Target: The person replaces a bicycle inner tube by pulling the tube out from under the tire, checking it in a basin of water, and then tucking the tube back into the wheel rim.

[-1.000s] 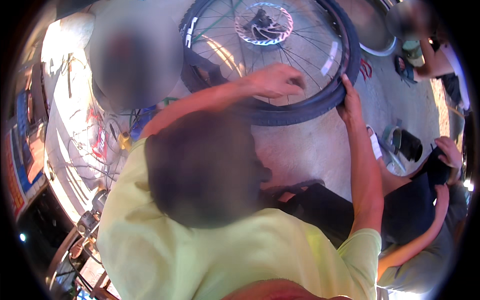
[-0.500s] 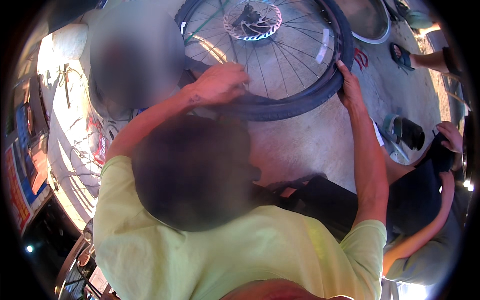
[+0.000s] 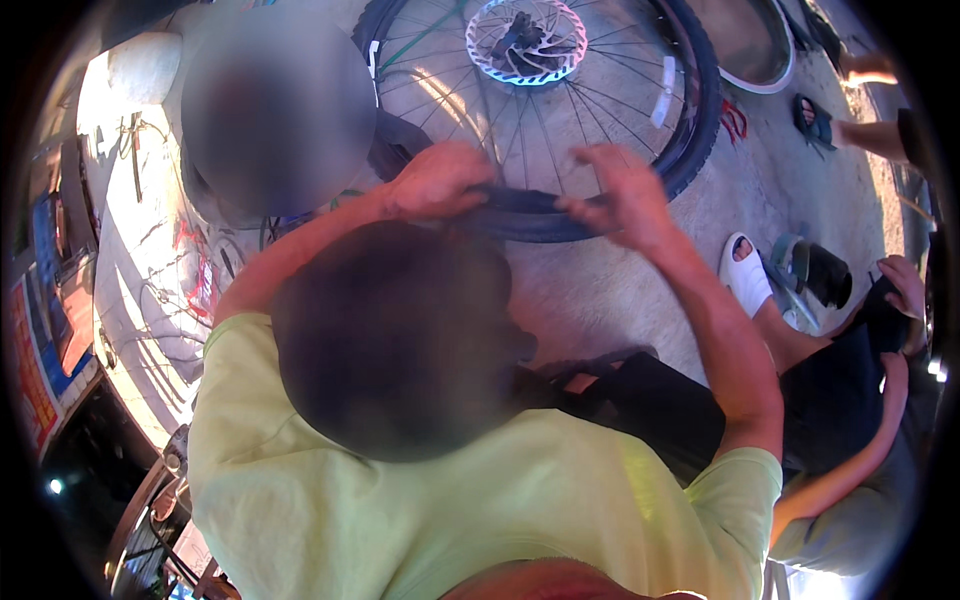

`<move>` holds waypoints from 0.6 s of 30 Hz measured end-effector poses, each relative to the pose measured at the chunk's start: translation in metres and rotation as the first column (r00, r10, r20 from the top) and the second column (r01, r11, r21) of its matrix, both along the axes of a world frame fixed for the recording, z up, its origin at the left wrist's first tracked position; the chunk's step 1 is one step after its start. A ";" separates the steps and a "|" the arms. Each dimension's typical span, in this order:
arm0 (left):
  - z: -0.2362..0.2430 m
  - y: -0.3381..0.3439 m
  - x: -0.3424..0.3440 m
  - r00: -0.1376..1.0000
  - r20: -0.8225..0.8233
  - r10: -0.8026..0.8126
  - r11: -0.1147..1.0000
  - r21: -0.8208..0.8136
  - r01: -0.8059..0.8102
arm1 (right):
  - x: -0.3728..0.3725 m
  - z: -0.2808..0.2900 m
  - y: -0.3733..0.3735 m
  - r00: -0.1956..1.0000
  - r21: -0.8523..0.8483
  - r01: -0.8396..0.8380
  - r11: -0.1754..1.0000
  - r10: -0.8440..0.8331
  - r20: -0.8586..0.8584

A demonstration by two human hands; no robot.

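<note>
A bicycle wheel with a black tyre [image 3: 705, 110] lies in front of me, its silver disc brake rotor [image 3: 472, 40] facing up. Along the tyre's near side runs a slack black band, apparently an inner tube [image 3: 525, 201]. My left hand [image 3: 440, 180] has its fingers curled round this band at the near left of the rim. To the right of it, my right hand [image 3: 627, 195] hovers over the near tyre edge, thumb and fingers apart, slightly blurred. A dark blurred round shape hides the ground below my left forearm.
Red-handled tool [image 3: 733, 122] lies right of the wheel, below a second wheel rim [image 3: 765, 88]. A person sits at the right, one foot in a white sandal [image 3: 745, 275], beside a dark cylindrical container [image 3: 826, 275]. Cables [image 3: 160, 320] litter the left floor. Another blurred shape covers the upper left.
My right hand has let go of the tyre's right side and moved left to the near edge. The wheel has shifted slightly right. The white sandal at the right has come into view.
</note>
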State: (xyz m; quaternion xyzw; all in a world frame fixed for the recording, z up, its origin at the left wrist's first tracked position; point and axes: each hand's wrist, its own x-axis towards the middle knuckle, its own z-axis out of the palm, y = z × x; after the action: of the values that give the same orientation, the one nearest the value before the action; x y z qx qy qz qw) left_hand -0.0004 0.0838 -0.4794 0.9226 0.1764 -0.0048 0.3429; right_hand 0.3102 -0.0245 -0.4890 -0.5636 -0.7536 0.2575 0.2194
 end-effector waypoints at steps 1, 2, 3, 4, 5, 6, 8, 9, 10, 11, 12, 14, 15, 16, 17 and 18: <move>0.000 -0.002 0.001 1.000 -0.017 -0.018 1.000 0.018 0.018 | -0.021 -0.005 -0.012 0.988 -0.033 -0.150 0.988 0.151 0.031; -0.001 -0.004 0.000 0.999 -0.037 -0.025 0.999 0.039 0.027 | -0.030 -0.003 -0.019 0.990 -0.064 -0.140 0.988 0.142 0.019; -0.003 -0.008 -0.003 1.000 0.006 -0.028 0.999 0.024 0.028 | -0.039 -0.002 -0.025 0.990 -0.093 -0.139 0.986 0.140 -0.001; -0.008 -0.013 -0.006 0.998 0.048 -0.029 1.000 0.009 0.029 | -0.043 -0.001 -0.028 0.990 -0.122 -0.140 0.983 0.139 -0.020; -0.012 -0.019 -0.009 0.996 0.091 -0.028 1.000 -0.006 0.029 | -0.042 0.000 -0.029 0.986 -0.098 -0.167 0.981 0.168 0.001; -0.012 -0.019 -0.011 0.996 0.083 -0.025 1.000 -0.010 0.026 | -0.040 0.004 -0.026 0.981 -0.066 -0.190 0.980 0.192 0.024; -0.015 -0.021 -0.011 0.997 0.069 -0.018 1.000 -0.018 0.019 | -0.040 0.005 -0.028 0.975 -0.058 -0.204 0.977 0.208 0.072; -0.008 -0.020 -0.011 0.998 0.060 -0.029 0.998 -0.053 0.032 | -0.041 0.003 -0.030 0.974 -0.071 -0.202 0.977 0.208 0.091; 0.000 -0.019 -0.010 0.998 0.053 -0.041 0.995 -0.088 0.045 | -0.043 0.001 -0.030 0.972 -0.085 -0.198 0.976 0.207 0.110; 0.007 -0.015 -0.010 0.998 0.046 -0.053 0.991 -0.124 0.058 | -0.043 0.001 -0.028 0.970 -0.109 -0.202 0.973 0.214 0.116; 0.010 -0.013 -0.010 0.997 0.020 -0.072 0.992 -0.104 0.073 | -0.043 0.000 -0.029 0.968 -0.143 -0.200 0.969 0.218 0.124; 0.013 -0.005 -0.010 0.993 -0.035 -0.112 0.992 -0.067 0.109 | -0.045 -0.002 -0.029 0.965 -0.185 -0.200 0.962 0.226 0.134; 0.018 -0.001 -0.006 0.990 -0.089 -0.112 0.994 0.001 0.113 | -0.045 -0.003 -0.029 0.963 -0.196 -0.199 0.960 0.228 0.141; 0.024 0.003 -0.001 0.984 -0.143 -0.110 0.990 0.068 0.120 | -0.045 -0.003 -0.030 0.962 -0.208 -0.197 0.958 0.230 0.148; 0.027 0.006 0.002 0.975 -0.196 -0.104 0.982 0.135 0.132 | -0.046 -0.003 -0.029 0.958 -0.234 -0.199 0.952 0.239 0.157; 0.025 0.006 0.005 0.985 -0.159 -0.073 0.971 0.214 0.107 | -0.047 0.000 -0.028 0.953 -0.260 -0.204 0.944 0.252 0.166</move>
State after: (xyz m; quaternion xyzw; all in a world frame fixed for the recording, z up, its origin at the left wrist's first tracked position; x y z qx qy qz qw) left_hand 0.0046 0.0899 -0.4543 0.9593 0.1589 -0.0699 0.2228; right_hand 0.2631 -0.0528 -0.4893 -0.5173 -0.7952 0.3134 0.0425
